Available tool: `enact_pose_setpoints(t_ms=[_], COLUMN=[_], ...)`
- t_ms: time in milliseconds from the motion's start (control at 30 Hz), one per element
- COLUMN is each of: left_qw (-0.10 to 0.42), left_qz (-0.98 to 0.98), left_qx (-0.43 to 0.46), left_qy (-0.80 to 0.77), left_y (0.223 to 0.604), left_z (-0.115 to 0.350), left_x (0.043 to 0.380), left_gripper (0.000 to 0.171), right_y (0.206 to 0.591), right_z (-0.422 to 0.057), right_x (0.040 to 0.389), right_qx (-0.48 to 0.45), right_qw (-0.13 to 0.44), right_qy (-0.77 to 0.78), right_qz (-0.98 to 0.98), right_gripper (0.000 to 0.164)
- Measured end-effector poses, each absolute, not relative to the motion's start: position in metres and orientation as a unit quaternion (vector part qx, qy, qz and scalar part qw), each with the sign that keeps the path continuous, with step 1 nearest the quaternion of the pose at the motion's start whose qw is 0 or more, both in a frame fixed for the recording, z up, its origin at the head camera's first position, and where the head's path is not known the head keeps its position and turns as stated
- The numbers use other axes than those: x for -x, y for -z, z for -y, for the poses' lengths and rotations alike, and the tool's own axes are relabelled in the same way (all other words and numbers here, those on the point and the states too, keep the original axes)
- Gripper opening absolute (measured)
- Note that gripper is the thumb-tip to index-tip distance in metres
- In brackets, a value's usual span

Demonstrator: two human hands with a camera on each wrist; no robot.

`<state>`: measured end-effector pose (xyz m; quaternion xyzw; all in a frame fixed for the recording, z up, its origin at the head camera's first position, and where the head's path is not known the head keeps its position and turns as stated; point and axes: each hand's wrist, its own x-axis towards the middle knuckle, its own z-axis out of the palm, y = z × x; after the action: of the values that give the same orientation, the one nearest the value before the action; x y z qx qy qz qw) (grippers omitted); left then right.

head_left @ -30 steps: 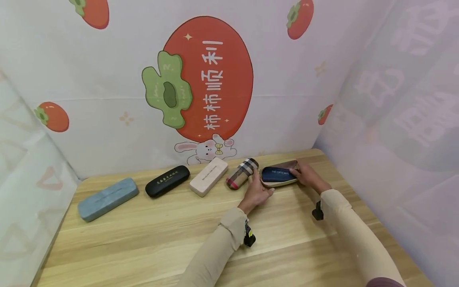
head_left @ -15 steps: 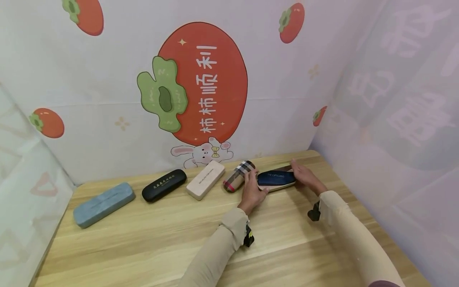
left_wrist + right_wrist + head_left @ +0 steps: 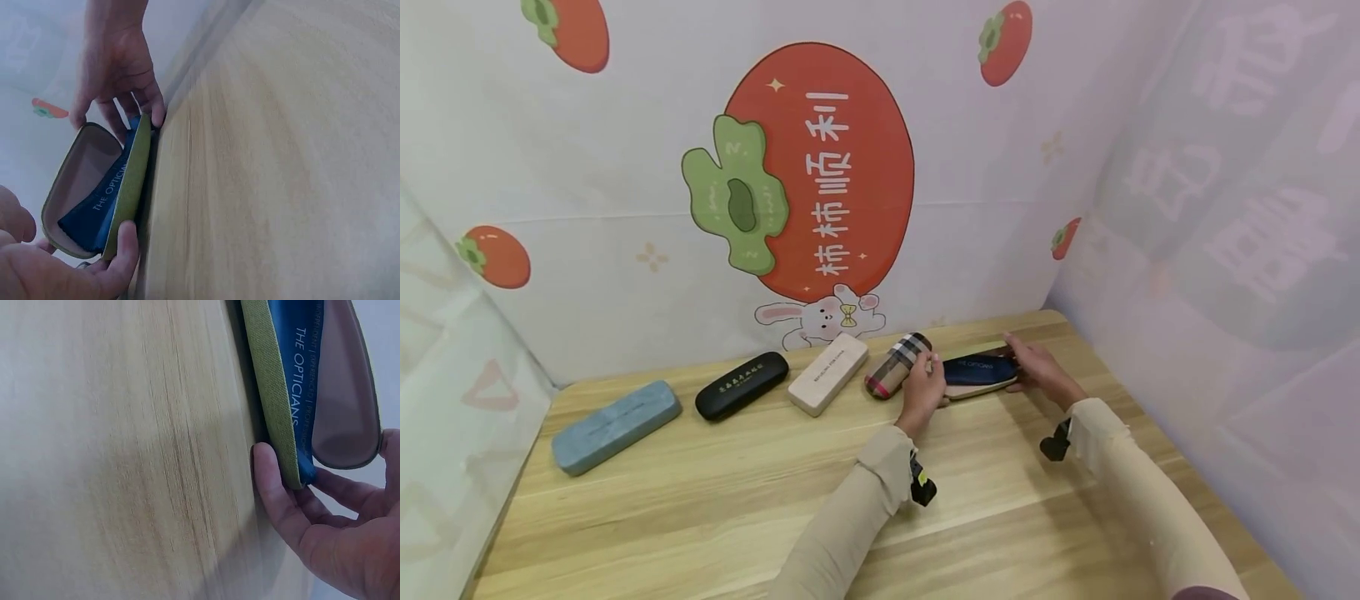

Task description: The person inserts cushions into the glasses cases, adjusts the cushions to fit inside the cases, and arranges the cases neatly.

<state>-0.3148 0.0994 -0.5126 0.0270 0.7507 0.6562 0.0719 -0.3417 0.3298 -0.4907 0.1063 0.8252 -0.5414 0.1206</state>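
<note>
An olive glasses case stands partly open on the wooden table, with a dark blue cloth printed "THE OPTICIANS" inside. Its lid is raised, showing a pinkish lining. My left hand holds the case's left end; in the left wrist view its thumb lies against the olive outer wall. At the other end, my right hand grips the case, thumb low on the base and a fingertip at the lid's edge. Whether anything lies beneath the cloth is hidden.
Left of the open case lie a plaid case, a pale pink case, a black case and a blue-grey case, all closed. A printed cloth wall rises behind the table.
The head view has shifted slightly. My left hand's fingers have drawn up at the case's left end, and the lid and cloth sit at a slightly different tilt. The right hand stays at its end.
</note>
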Motion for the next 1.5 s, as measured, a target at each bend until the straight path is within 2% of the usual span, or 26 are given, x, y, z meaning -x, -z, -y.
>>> enact_pose_setpoints(t_ms=[200, 400, 600, 833, 1033, 1133, 1267, 1333, 1433, 1500], left_qw=[0.017, 0.032, 0.049, 0.052, 0.051, 0.05, 0.051, 0.05, 0.031, 0.008], left_qz=[-0.782, -0.757, -0.749, -0.746, -0.744, -0.743, -0.738, -0.738, -0.757, -0.768], left_qx=[-0.018, -0.016, -0.004, 0.008, 0.02, 0.03, 0.035, 0.029, 0.014, 0.009], left_qy=[-0.622, -0.653, -0.66, -0.664, -0.666, -0.666, -0.672, -0.673, -0.653, -0.64], left_y=[0.518, 0.516, 0.515, 0.515, 0.514, 0.514, 0.515, 0.516, 0.52, 0.523], left_z=[-0.104, -0.102, -0.101, -0.102, -0.104, -0.104, -0.103, -0.102, -0.098, -0.096], left_x=[0.317, 0.319, 0.318, 0.317, 0.318, 0.319, 0.318, 0.318, 0.317, 0.318], left_gripper=[0.032, 0.018, 0.022, 0.022, 0.026, 0.023, 0.016, 0.016, 0.019, 0.024], right_y=[0.494, 0.496, 0.497, 0.5, 0.497, 0.487, 0.487, 0.49, 0.492, 0.491], right_z=[-0.333, -0.338, -0.341, -0.344, -0.345, -0.343, -0.345, -0.348, -0.35, -0.349], right_x=[0.338, 0.334, 0.328, 0.325, 0.325, 0.321, 0.322, 0.321, 0.318, 0.315], right_qx=[-0.123, -0.126, -0.114, -0.14, -0.155, -0.153, -0.151, -0.144, -0.127, -0.106], right_qw=[0.121, 0.117, 0.108, 0.067, 0.085, 0.11, 0.129, 0.129, 0.128, 0.129], right_qy=[0.551, 0.587, 0.59, 0.582, 0.596, 0.606, 0.622, 0.646, 0.692, 0.707], right_qz=[-0.817, -0.791, -0.792, -0.799, -0.783, -0.773, -0.757, -0.738, -0.699, -0.687], right_gripper=[0.072, 0.075, 0.082, 0.067, 0.073, 0.075, 0.068, 0.059, 0.043, 0.039])
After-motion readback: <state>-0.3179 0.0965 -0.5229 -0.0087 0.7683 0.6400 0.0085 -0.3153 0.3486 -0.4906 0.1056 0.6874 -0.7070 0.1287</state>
